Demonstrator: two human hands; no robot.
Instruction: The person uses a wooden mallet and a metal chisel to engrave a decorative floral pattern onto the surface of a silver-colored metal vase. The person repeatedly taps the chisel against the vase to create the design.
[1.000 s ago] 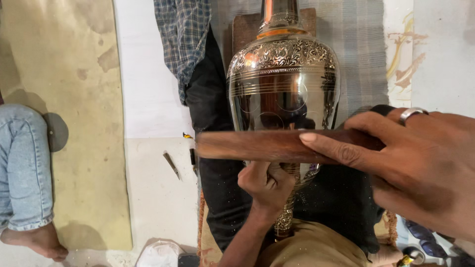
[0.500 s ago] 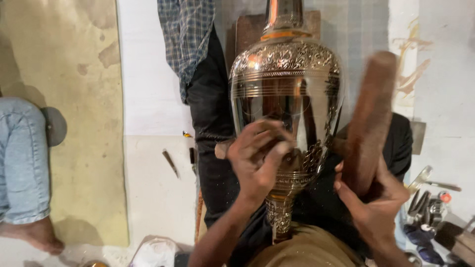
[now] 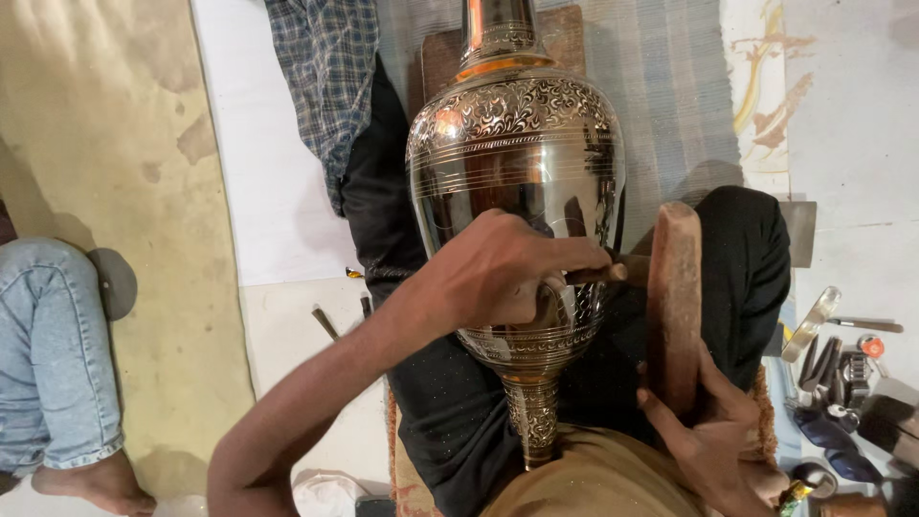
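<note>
Vase [image 3: 517, 172] lies centre frame across our lap, neck toward the top. Since a second ago our right hand [image 3: 718, 431] has swung the wooden mallet [image 3: 675, 297] from flat across the vase to upright at lower right, grip clenched. Our left hand [image 3: 503, 273] now pinches a chisel [image 3: 598, 275] against the engraved belly.

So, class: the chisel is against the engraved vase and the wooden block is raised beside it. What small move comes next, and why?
Probably a short tap of the wooden block onto the butt of the chisel. The left hand pins the tool against the vase, its end pointing at the block, which the right hand holds upright just beside it, apparently not touching.
</note>
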